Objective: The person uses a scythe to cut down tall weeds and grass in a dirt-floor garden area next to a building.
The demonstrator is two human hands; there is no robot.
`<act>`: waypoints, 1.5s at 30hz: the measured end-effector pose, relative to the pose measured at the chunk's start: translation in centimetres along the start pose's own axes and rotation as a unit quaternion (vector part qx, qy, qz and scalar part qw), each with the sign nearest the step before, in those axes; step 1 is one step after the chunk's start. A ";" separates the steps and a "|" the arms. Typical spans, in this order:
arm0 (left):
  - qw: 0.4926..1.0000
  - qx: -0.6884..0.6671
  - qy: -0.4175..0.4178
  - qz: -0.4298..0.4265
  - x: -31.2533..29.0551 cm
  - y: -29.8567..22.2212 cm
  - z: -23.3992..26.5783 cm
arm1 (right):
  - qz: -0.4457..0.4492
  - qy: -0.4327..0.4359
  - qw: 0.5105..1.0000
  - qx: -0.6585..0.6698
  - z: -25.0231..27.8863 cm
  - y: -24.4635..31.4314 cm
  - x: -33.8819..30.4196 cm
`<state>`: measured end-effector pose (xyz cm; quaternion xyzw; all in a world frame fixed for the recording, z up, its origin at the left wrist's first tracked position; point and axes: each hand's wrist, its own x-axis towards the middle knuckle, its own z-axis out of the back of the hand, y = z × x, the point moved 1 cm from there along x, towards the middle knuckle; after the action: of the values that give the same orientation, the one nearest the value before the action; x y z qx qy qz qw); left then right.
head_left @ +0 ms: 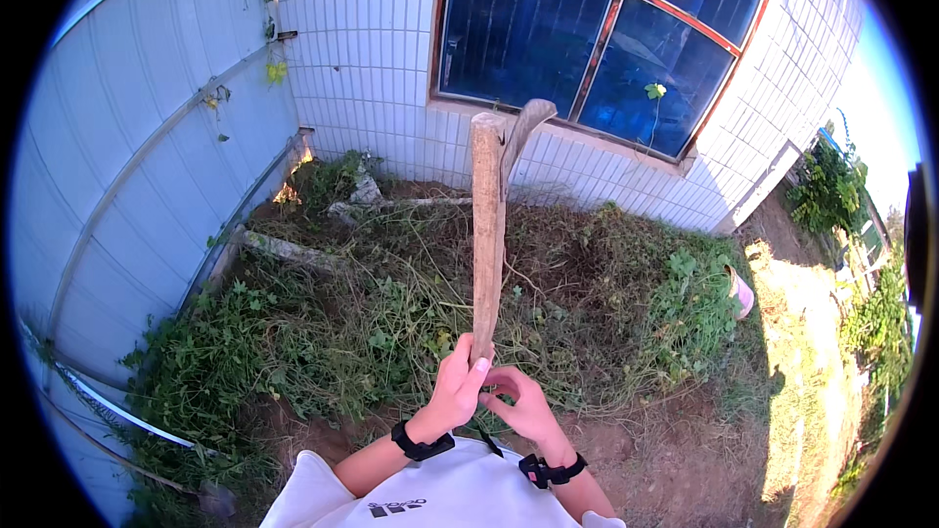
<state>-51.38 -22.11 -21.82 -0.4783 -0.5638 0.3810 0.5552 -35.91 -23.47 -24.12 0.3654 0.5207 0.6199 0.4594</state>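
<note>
My left hand [458,389] is closed round the lower part of a wooden-handled tool [486,235], thumb along the shaft. It stands nearly upright in front of me. A curved grey metal blade [525,137] sits beside its upper end and bends to the right; whether it is a hoe or a sickle I cannot tell. Just right of the grip, my right hand [525,409] has its fingers loosely curled and apart from the thumb, holding nothing visible. Both wrists wear black bands. Below and beyond the tool lie tangled green weeds [391,323].
A pale metal sheet wall [147,166] rises at the left. Ahead stands a white tiled wall [362,68] with a blue-glazed window [587,49]. A concrete post [289,249] lies among the weeds. At the right are a pinkish bucket [740,293] and a sunlit dirt path [797,362].
</note>
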 end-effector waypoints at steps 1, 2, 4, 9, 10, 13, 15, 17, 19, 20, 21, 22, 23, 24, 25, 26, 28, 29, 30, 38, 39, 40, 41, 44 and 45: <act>1.000 -0.015 0.003 0.001 0.4 -0.8 0.6 | 0.001 0.064 0.995 -0.070 -1.2 -0.3 -0.1; 1.000 -0.021 -0.016 -0.008 0.8 -0.9 0.9 | -0.014 0.074 0.996 -0.042 -2.3 -1.0 -0.4; 0.998 -0.044 -0.039 -0.014 1.6 -1.2 1.3 | -0.039 0.024 0.998 -0.040 -3.0 -3.0 0.0; 0.981 -0.181 -0.066 -0.011 2.3 -1.1 1.0 | -0.060 -0.028 0.980 -0.190 -4.1 -2.0 1.0; 0.979 -0.186 -0.079 -0.010 2.9 -0.9 0.1 | 0.013 -0.128 0.983 -0.127 -3.9 -3.4 0.9; 0.978 -0.193 -0.078 -0.024 3.3 0.0 -0.6 | -0.052 -0.141 0.982 -0.117 -3.2 -5.0 0.2; 0.978 -0.189 -0.086 -0.004 3.1 0.5 -1.1 | -0.061 -0.157 0.978 -0.122 -3.2 -4.8 -0.7; 0.979 -0.186 -0.077 0.013 2.9 0.4 -1.0 | -0.095 -0.143 0.978 -0.115 -3.2 -4.9 -1.5; 0.980 -0.188 -0.053 0.038 2.6 0.3 -1.1 | -0.110 -0.143 0.980 -0.078 -3.0 -5.2 -2.3; 0.980 -0.186 -0.056 0.042 2.5 0.0 -1.3 | -0.118 -0.146 0.979 -0.078 -2.9 -5.4 -2.6; 0.980 -0.183 -0.053 0.050 2.3 0.2 -1.2 | -0.125 -0.148 0.978 -0.078 -3.0 -5.4 -2.7; 0.980 -0.184 -0.046 0.057 2.1 0.7 -1.4 | -0.131 -0.156 0.976 -0.082 -2.9 -5.0 -3.0; 0.980 -0.185 -0.040 0.064 2.1 1.2 -1.5 | -0.137 -0.163 0.973 -0.086 -3.0 -4.3 -3.3; 0.981 -0.179 -0.032 0.069 2.2 1.7 -1.6 | -0.143 -0.170 0.971 -0.090 -3.0 -3.9 -3.5; 0.983 -0.167 -0.029 0.075 2.1 2.1 -1.4 | -0.145 -0.161 0.973 -0.084 -3.1 -4.1 -3.6; 0.984 -0.155 -0.028 0.081 1.8 2.3 -1.2 | -0.146 -0.150 0.975 -0.078 -3.3 -4.6 -3.7; 0.975 -0.199 -0.034 0.096 1.5 2.2 -1.1 | -0.143 -0.131 0.979 -0.060 -3.5 -5.0 -4.2; 0.969 -0.223 -0.036 0.101 1.5 2.1 -1.0 | -0.139 -0.123 0.981 -0.048 -3.4 -5.2 -4.4; 0.969 -0.225 -0.030 0.102 1.5 2.1 -0.8 | -0.135 -0.113 0.984 -0.036 -3.4 -5.3 -4.6; 0.966 -0.220 -0.022 0.132 -0.7 2.9 -0.2 | -0.152 -0.065 0.986 0.032 -3.7 -7.7 -5.5; 0.968 -0.214 -0.027 0.125 -0.9 2.7 0.0 | -0.146 -0.057 0.987 0.020 -3.8 -7.9 -5.6; 0.970 -0.210 -0.026 0.120 -1.1 2.5 0.0 | -0.140 -0.057 0.988 0.029 -3.8 -7.9 -5.7; 0.972 -0.205 -0.025 0.116 -1.3 2.5 -0.2 | -0.138 -0.057 0.988 0.032 -3.7 -7.7 -5.8; 0.970 -0.218 -0.034 0.103 -1.8 2.0 -0.5 | -0.128 -0.056 0.989 0.051 -3.5 -7.2 -6.2; 0.971 -0.214 -0.036 0.101 -2.1 1.8 -0.7 | -0.128 -0.055 0.989 0.057 -3.1 -7.3 -6.5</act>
<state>-50.61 -23.79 -24.07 -0.6262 -0.6007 0.3230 0.3778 -35.41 -30.39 -31.69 0.3552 0.5717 0.5044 0.5409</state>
